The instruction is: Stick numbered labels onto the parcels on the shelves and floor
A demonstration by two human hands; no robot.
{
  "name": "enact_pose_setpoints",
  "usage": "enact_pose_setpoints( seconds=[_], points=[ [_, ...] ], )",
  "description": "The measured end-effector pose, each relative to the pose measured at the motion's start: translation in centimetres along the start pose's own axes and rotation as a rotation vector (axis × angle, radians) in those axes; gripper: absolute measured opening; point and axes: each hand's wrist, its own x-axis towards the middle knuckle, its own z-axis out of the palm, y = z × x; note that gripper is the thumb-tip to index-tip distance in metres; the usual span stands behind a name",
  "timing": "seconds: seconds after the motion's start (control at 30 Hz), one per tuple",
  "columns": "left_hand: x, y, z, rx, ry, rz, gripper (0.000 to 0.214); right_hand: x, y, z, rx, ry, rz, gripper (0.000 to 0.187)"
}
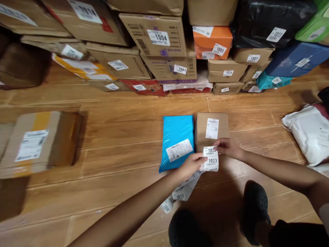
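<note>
My left hand (191, 165) grips a strip of printed number labels (211, 164) by its left side; 1023 shows in the middle. My right hand (228, 148) pinches the upper right corner of the same strip, at a label that reads 1022. Below my left hand the rest of the strip trails toward the floor, with 1013 and 1008 readable. Just beyond the hands a small cardboard box (199, 128) bears a white shipping label (212, 128). Touching or close to its left side lies a blue plastic mailer (177, 128) with a tilted shipping label.
Stacked parcels with number labels line the far side, among them an orange box (205, 43) and a black-wrapped parcel (257, 20). A taped carton (38, 137) sits at left, a white bag (308, 130) at right. Dark clogs (255, 202) stand near the strip on the wooden floor (115, 154).
</note>
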Motion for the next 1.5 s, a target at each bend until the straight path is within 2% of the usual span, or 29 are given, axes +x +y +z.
enact_pose_setpoints(
  seconds=[0.1, 0.17, 0.23, 0.3, 0.37, 0.4, 0.47, 0.57, 0.63, 0.73, 0.83, 0.93, 1.0, 1.07, 1.13, 1.23, 1.3, 1.4, 1.43, 1.5],
  points=[
    [-1.3, -0.3, -0.3, -0.084, -0.020, -0.017, 0.055, -0.1, -0.1, 1.0, -0.035, -0.012, -0.008, 0.037],
    [-1.8, -0.9, -0.6, -0.135, -0.027, 0.023, 0.059, 0.0, 0.7, 1.7, -0.047, -0.030, 0.000, 0.039],
    [-1.9, -2.2, -1.2, -0.154, 0.000, 0.073, 0.062, 0.3, 2.3, 2.8, -0.052, -0.046, 0.011, 0.041],
    [-1.8, -4.0, -2.1, -0.051, 0.093, 0.056, 0.057, 0.5, 5.0, 4.5, -0.064, -0.028, 0.012, 0.042],
    [-1.5, -6.3, -3.2, 0.138, 0.206, -0.019, 0.052, 0.4, 8.2, 6.7, -0.084, 0.063, -0.003, 0.041],
    [-1.5, -7.4, -3.8, 0.235, 0.253, -0.049, 0.050, 0.3, 9.7, 7.9, -0.092, 0.156, -0.018, 0.040],
    [-1.6, -9.4, -4.6, 0.389, 0.307, -0.081, 0.046, -0.2, 12.5, 10.2, -0.097, 0.273, -0.025, 0.036],
    [-2.3, -11.0, -5.5, 0.563, 0.283, -0.104, 0.036, -1.2, 15.2, 12.8, -0.074, 0.416, -0.032, 0.035],
    [-3.0, -11.1, -5.9, 0.682, 0.201, -0.129, 0.027, -2.1, 16.2, 13.3, -0.054, 0.528, -0.050, 0.037],
    [-3.9, -10.4, -6.8, 0.891, 0.036, -0.176, 0.017, -3.3, 17.0, 11.6, -0.044, 0.732, -0.090, 0.041],
    [-4.4, -9.7, -7.6, 1.097, -0.068, -0.190, 0.016, -3.6, 17.2, 7.8, -0.074, 0.916, -0.134, 0.046],
    [-4.5, -9.0, -7.7, 1.243, -0.100, -0.141, 0.010, -3.1, 17.4, 4.2, -0.152, 0.966, -0.150, 0.046],
    [-4.5, -8.5, -7.2, 1.307, -0.124, -0.074, 0.008, -2.5, 17.6, 3.0, -0.214, 0.945, -0.153, 0.042],
    [-4.2, -8.0, -6.7, 1.351, -0.127, 0.015, 0.013, -2.0, 17.9, 2.9, -0.261, 0.944, -0.163, 0.039],
    [-3.9, -7.7, -6.6, 1.400, -0.088, 0.139, 0.020, -1.4, 18.3, 3.4, -0.281, 0.996, -0.175, 0.037],
    [-3.5, -7.8, -7.5, 1.489, 0.008, 0.377, 0.026, -0.2, 19.0, 4.6, -0.262, 1.138, -0.172, 0.036],
    [-3.4, -8.3, -8.5, 1.530, 0.020, 0.484, 0.026, 0.6, 19.3, 5.1, -0.233, 1.254, -0.156, 0.037],
    [-3.4, -8.8, -9.6, 1.549, -0.013, 0.494, 0.022, 1.5, 19.3, 4.9, -0.220, 1.401, -0.134, 0.040],
    [-3.4, -8.8, -9.7, 1.548, -0.016, 0.481, 0.019, 1.7, 19.1, 4.6, -0.233, 1.414, -0.133, 0.038],
    [-3.5, -8.7, -9.7, 1.537, -0.014, 0.453, 0.016, 1.6, 18.6, 3.8, -0.280, 1.351, -0.152, 0.033]
  ],
)
